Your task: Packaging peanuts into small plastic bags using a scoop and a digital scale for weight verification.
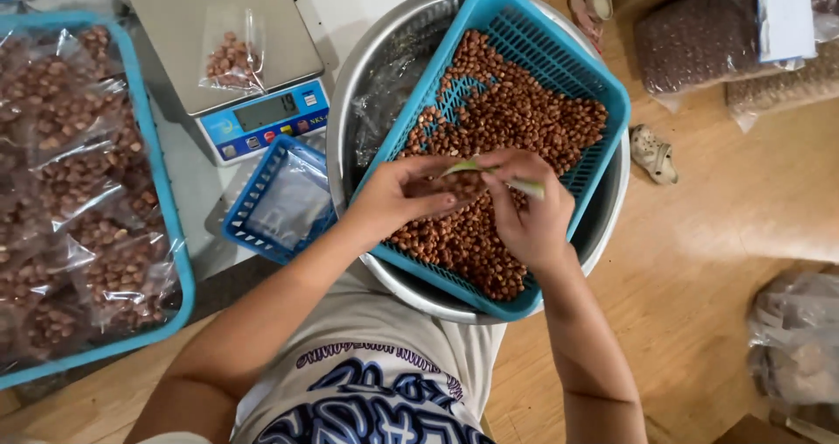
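A blue plastic basket [584,75] full of red-brown peanuts [516,112] rests tilted in a large steel basin [345,103]. Over the peanuts my left hand [398,201] and my right hand [529,208] meet. Together they hold a small clear plastic bag [472,177] with some peanuts in it; my right fingers pinch its pale green edge. A digital scale [262,112] at the upper left carries a small clear bag of peanuts [232,59] on its platform.
A big blue tray [166,208] at the left holds several filled peanut bags. A small blue basket [253,199] with empty clear bags sits beside the scale. Sacks of peanuts [699,33] and sandals [654,154] lie on the wooden floor at the right.
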